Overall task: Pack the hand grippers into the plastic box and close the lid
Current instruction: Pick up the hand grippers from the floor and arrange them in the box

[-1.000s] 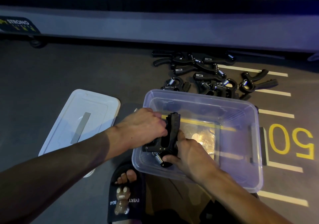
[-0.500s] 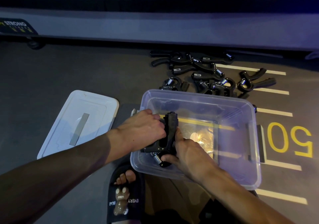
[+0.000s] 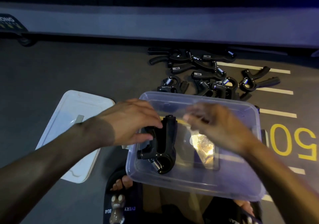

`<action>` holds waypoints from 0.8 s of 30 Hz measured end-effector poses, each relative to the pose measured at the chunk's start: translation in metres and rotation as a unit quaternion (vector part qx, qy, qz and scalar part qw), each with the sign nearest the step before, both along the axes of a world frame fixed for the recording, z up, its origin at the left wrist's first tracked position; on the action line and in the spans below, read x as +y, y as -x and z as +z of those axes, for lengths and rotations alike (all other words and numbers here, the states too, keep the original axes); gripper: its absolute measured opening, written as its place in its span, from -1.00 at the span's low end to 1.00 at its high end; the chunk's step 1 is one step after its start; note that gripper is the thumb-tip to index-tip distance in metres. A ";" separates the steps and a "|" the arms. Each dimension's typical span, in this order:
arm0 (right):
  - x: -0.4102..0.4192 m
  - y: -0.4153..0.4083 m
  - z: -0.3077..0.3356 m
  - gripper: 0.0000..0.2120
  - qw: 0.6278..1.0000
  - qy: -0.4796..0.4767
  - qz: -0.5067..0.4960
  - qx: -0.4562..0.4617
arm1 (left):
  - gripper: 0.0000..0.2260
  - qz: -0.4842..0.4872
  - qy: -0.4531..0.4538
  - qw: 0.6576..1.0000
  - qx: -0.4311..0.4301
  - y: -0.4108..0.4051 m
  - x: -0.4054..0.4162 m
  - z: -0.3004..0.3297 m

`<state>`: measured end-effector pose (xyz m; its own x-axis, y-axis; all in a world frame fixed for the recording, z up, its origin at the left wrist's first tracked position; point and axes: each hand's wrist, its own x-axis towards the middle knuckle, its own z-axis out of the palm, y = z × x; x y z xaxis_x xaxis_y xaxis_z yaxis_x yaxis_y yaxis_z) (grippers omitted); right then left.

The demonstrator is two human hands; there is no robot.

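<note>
Touching hand gripper (image 3: pixel 160 144): left hand (image 3: pixel 131 120).

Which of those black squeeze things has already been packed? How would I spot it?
Find the clear plastic box on the dark floor. The packed hand gripper lies in its left end, by the left hand. It alone is inside; the other hand grippers lie heaped on the floor beyond.

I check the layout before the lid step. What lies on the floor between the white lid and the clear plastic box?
In the head view, the left hand and forearm cross above that gap between lid and plastic box; below, only bare dark floor shows.
</note>
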<state>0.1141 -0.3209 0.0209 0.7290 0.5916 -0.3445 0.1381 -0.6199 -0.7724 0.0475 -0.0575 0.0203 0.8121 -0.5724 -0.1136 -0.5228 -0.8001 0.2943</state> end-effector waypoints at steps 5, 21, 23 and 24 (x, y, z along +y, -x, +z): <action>0.013 -0.068 -0.004 -0.90 0.989 -0.065 -0.131 -0.014 | -0.84 0.146 0.151 0.974 -0.083 -0.014 -0.002 -0.009; 0.085 -0.134 -0.075 -0.50 0.904 0.340 0.258 0.037 | -0.67 0.355 0.238 0.904 0.018 -0.013 -0.020 -0.059; 0.084 -0.133 -0.074 -0.57 0.915 0.322 0.237 0.046 | -0.67 0.353 0.236 0.905 0.016 -0.013 -0.020 -0.058; 0.082 -0.133 -0.075 -0.61 0.926 0.308 0.213 0.053 | -0.67 0.353 0.234 0.906 0.016 -0.013 -0.021 -0.058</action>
